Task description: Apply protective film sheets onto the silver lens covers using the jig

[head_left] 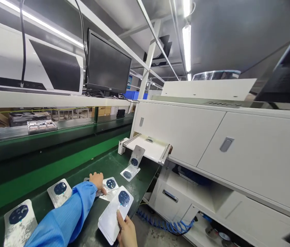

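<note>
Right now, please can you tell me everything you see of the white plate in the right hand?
The white plate is flat and long with rounded corners, and it looks like smooth plastic. Near its far end sits a round dark blue patch with several circles. The right hand holds its near edge, and it tilts above the dark green bench.

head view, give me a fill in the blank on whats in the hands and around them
The left hand, in a blue sleeve, touches a card on the ____ bench top. The right hand holds another ____ card with a dark blue patch. A black ____ stands on the white shelf.

Missing words: green; white; monitor
</note>
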The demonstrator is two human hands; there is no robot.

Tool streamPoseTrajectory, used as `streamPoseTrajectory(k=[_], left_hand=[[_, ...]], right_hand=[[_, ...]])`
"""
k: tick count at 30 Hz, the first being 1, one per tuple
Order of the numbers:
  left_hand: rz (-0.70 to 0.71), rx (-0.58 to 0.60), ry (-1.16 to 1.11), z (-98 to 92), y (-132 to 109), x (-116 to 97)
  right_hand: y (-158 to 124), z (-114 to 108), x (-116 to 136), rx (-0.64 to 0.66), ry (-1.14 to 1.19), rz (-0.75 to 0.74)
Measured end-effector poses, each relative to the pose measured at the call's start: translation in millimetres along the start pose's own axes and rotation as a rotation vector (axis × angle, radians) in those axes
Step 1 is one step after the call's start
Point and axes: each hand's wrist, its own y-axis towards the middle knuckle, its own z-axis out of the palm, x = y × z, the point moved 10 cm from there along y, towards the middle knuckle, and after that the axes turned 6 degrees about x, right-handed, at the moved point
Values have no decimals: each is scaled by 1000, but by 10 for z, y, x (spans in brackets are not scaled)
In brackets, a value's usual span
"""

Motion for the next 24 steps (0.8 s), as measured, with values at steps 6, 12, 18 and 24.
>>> streamPoseTrajectory(k=[6,12,18,24], left_hand=[[-55,3,-7,24,23,56],[-50,-29,-17,-11,18,70],[-10,-52,-154,-148,-32,83],[70,37,-359,-167,-151,-96]], right_hand=[[111,204,-50,-12,99,6],[122,254,-71,-27,126,-20],[250,309,14,-56,90,-89],[355,430,116,-77,-12,-178]])
